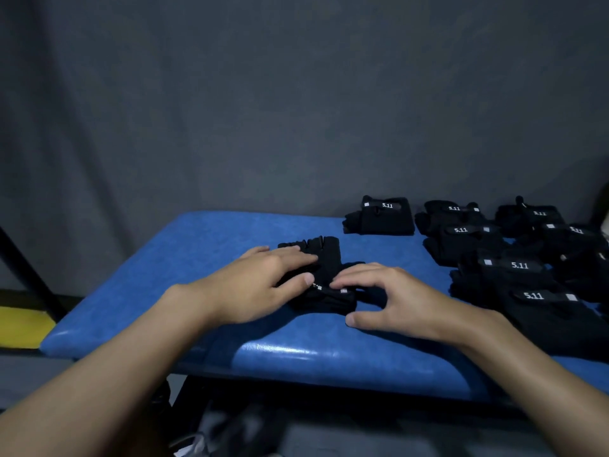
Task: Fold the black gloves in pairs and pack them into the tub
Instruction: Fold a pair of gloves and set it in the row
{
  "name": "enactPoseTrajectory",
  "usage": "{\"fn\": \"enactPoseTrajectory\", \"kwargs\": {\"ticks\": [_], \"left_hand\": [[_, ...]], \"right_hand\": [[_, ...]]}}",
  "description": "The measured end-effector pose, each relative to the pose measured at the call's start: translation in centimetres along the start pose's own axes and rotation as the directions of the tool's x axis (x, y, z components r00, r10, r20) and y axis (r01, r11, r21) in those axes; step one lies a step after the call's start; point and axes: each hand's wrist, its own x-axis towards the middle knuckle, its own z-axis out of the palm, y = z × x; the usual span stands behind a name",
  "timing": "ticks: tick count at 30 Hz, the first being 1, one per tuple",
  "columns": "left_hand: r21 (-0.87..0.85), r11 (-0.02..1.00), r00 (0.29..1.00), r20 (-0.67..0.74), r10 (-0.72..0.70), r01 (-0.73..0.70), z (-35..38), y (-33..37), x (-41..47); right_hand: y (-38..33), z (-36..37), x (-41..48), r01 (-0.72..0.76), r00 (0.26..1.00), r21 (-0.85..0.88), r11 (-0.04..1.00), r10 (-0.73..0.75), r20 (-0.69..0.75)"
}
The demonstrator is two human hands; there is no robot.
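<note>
Head view: found black gloves (326, 255) mid-worktop (148, 275), finger stubs pointing away, long axis near-to-far. Half hid them under flat, pressing left hand (260, 282); touched cuff with arched right hand (392, 298), gripping nothing.

We seem to be at a small packing station, not a home room. We work on a blue padded bench (197, 258) with a glossy vinyl cover, set against a plain grey cloth (296, 110) hung as a backdrop. Many identical black gloves (514, 275), each with a white "5.11" label, lie in rows like stock. A black metal bar (29, 275) and a yellow strip (23, 324) at the left suggest a workshop, though we cannot tell for sure.
</note>
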Motion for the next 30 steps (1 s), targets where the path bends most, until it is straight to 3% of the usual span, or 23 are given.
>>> {"fn": "enactPoseTrajectory", "kwargs": {"ticks": [3, 8, 18, 23, 30], "left_hand": [[-0.027, 0.997, 0.998, -0.012, 0.068, -0.068, -0.7, 0.1, -1.0], [-0.041, 0.998, 0.996, 0.065, 0.058, -0.055, -0.1, -0.6, -1.3], [0.022, 0.991, 0.99, -0.04, 0.134, -0.133, 0.4, -0.4, -1.0], [0.101, 0.981, 0.977, -0.118, 0.179, -0.168, 0.7, -0.2, -1.0], [0.009, 0.98, 0.954, -0.226, 0.194, -0.198, 0.9, -0.3, -0.5]], "right_hand": [[-0.1, -0.1, 0.0, 0.003, 1.0, -0.005, 1.0, -0.003, -0.004], [-0.3, 0.0, 0.0, 0.013, 1.0, -0.015, 1.0, -0.014, -0.027], [0.0, 0.8, 0.3, 0.033, 0.99, -0.018, 0.999, -0.035, -0.139], [0.4, 0.8, 0.5, 0.013, 0.987, 0.066, 0.998, -0.003, -0.159], [-0.2, 0.4, 0.4, 0.028, 0.982, 0.181, 0.983, 0.008, -0.191]]}}
